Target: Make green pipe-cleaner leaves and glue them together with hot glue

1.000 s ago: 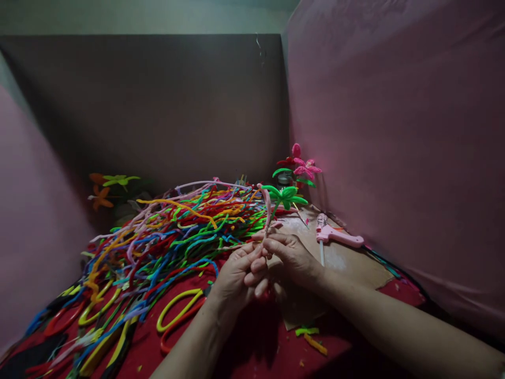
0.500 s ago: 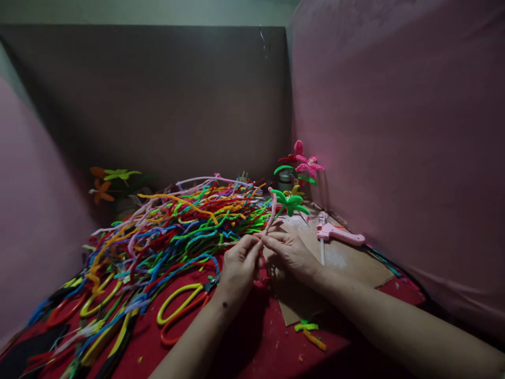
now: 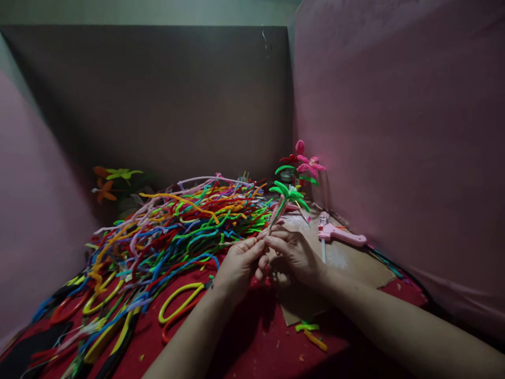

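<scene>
A green pipe-cleaner flower (image 3: 290, 192) with a pale centre stands above my fingertips. Pale pink pipe cleaners (image 3: 277, 211) run along the stem below its petals. My left hand (image 3: 241, 266) pinches the lower end of this stem between thumb and fingers. From the other side, my right hand (image 3: 295, 253) grips the same stem with its fingertips touching the left ones. The very end of the stem is hidden among the fingers. Scissors with yellow and red handles (image 3: 179, 301) lie beside my left wrist, partly covered by the forearm.
A large heap of coloured pipe cleaners (image 3: 185, 226) spreads at the left. To the right, a pink glue gun (image 3: 342, 235) rests on cardboard (image 3: 373, 266). Pink flowers (image 3: 310, 164) stand at the back; orange flowers (image 3: 104, 190) are at far left. Green and orange scraps (image 3: 311, 334) lie in front.
The green flower has moved left and slightly up, over my fingertips. The pink pipe cleaner that stood apart from it now lies against its stem. My left hand has turned slightly.
</scene>
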`<move>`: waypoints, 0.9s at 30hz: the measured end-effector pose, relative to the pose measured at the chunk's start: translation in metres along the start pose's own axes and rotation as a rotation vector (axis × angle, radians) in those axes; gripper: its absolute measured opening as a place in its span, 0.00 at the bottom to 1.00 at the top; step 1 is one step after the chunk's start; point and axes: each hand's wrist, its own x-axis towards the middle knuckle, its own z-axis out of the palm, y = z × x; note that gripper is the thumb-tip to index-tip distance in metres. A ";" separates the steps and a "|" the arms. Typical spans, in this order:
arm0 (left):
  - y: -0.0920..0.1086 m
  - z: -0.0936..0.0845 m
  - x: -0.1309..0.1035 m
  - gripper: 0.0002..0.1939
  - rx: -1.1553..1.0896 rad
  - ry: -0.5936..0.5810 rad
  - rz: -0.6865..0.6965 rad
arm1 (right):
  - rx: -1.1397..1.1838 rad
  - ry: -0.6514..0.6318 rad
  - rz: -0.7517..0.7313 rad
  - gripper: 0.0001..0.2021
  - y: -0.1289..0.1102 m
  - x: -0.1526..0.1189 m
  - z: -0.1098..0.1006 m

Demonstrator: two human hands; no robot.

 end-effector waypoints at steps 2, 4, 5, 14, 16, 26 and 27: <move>0.000 -0.002 0.001 0.13 0.100 0.040 0.028 | 0.003 0.006 0.020 0.10 0.000 0.001 0.000; 0.000 -0.003 0.003 0.13 0.174 0.074 0.078 | 0.054 0.006 0.051 0.10 0.000 0.001 0.000; 0.000 -0.004 0.003 0.12 0.222 0.100 0.108 | 0.098 0.002 0.074 0.10 0.001 0.001 0.001; -0.013 -0.007 -0.005 0.10 1.191 0.444 0.607 | 0.346 0.058 0.351 0.12 0.014 0.001 0.005; -0.013 -0.008 -0.006 0.12 1.258 0.470 0.677 | 0.359 0.055 0.386 0.12 0.015 0.001 0.006; -0.005 -0.002 -0.006 0.08 1.033 0.400 0.504 | 0.267 0.005 0.329 0.15 0.004 -0.002 0.011; -0.003 0.000 -0.006 0.08 0.849 0.377 0.418 | 0.266 -0.026 0.292 0.15 0.004 -0.002 0.010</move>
